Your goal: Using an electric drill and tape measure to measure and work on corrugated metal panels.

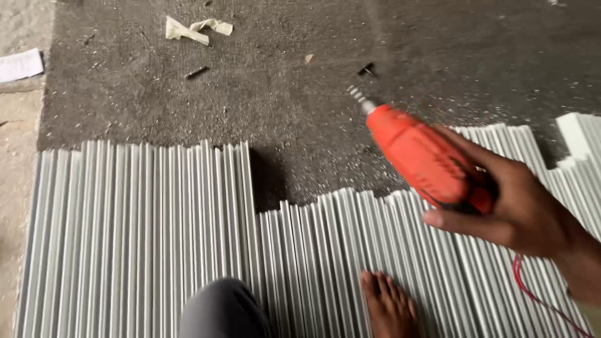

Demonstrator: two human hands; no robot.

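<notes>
My right hand (pixel 523 206) grips an orange power drill (pixel 419 153), its metal chuck (pixel 360 99) pointing up and left over the dark floor. The drill hangs above a wide row of thin white strips (pixel 144 231) laid side by side on the ground. A red cord (pixel 532 294) runs from the drill past my wrist. My bare foot (pixel 388 303) rests on the strips, and my grey-clad knee (pixel 222 310) shows at the bottom edge. My left hand is out of sight.
The grey, dusty floor (pixel 282 75) beyond the strips carries shavings, a crumpled strip of tape (pixel 194 28), a small dark screw (pixel 197 72) and a dark bit (pixel 367 69). A white sheet (pixel 20 64) lies at far left. Thicker white pieces (pixel 579 134) stack at the right.
</notes>
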